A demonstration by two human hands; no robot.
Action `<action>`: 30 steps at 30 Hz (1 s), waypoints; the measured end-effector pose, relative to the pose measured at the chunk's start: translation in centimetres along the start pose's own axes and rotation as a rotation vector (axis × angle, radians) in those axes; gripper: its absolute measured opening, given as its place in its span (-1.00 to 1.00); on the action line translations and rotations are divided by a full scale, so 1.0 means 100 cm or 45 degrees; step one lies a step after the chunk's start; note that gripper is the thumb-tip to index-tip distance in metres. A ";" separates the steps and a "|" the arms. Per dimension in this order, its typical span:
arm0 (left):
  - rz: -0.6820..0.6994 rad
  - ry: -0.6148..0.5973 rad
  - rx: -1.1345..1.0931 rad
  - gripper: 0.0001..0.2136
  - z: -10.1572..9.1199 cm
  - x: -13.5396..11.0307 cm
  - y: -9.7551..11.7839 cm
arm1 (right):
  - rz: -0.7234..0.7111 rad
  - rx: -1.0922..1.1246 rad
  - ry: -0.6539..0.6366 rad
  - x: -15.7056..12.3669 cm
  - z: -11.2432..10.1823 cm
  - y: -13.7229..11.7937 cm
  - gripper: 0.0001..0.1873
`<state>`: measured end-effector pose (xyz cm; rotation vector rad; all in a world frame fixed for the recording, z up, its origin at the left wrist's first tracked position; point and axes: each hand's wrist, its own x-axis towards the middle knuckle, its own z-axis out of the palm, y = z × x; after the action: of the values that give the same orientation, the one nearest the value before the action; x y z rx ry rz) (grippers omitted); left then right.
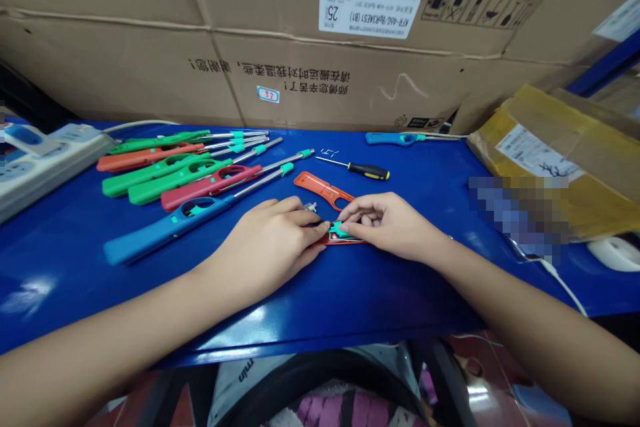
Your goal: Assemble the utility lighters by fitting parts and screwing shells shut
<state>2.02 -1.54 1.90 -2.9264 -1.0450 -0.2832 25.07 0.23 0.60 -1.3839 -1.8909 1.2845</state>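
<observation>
An opened orange lighter half [357, 239] with a long-handle lighter's curved shape lies on the blue tabletop between my hands. My left hand [280, 237] is closed over its left end, thumb and forefinger pressed on it. In the fingertips of my right hand [387, 223] is a small green plastic trigger [341, 229], pinched at the shell's inner side. A small metal part [311, 207] shows beside my left fingers. Just behind lies the other orange shell half [320, 187], its cut-out partly hidden by my right hand.
Several lighters lie at the left, a blue one [170, 223] nearest. Behind my hands are a black-yellow screwdriver [367, 171] and tiny screws [330, 153]. A blue lighter [393, 139] borders the cardboard box [280, 47]. A power strip [55, 153] and yellow-taped carton [575, 160] flank the table.
</observation>
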 end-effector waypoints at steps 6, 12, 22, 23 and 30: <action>-0.050 -0.091 0.004 -0.74 -0.002 -0.001 0.005 | -0.008 -0.085 0.037 0.000 0.002 -0.001 -0.86; -0.106 -0.068 -0.175 -0.78 0.000 -0.001 0.003 | -0.064 -0.179 0.071 -0.003 0.004 -0.004 -0.86; -0.233 -0.044 -0.512 -0.73 0.004 0.003 -0.002 | -0.288 -0.385 0.211 -0.003 -0.006 -0.005 -0.85; -0.241 -0.051 -0.520 -0.73 0.004 0.003 -0.002 | -0.290 -0.415 0.202 -0.004 -0.011 -0.006 -0.84; -0.231 -0.118 -0.563 -0.69 0.004 0.002 -0.004 | -0.394 -0.615 -0.254 -0.016 -0.038 -0.015 -0.93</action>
<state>2.06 -1.07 1.49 -3.2547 -1.4311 -0.4378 27.98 0.27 3.92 -1.1352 -2.5559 0.8733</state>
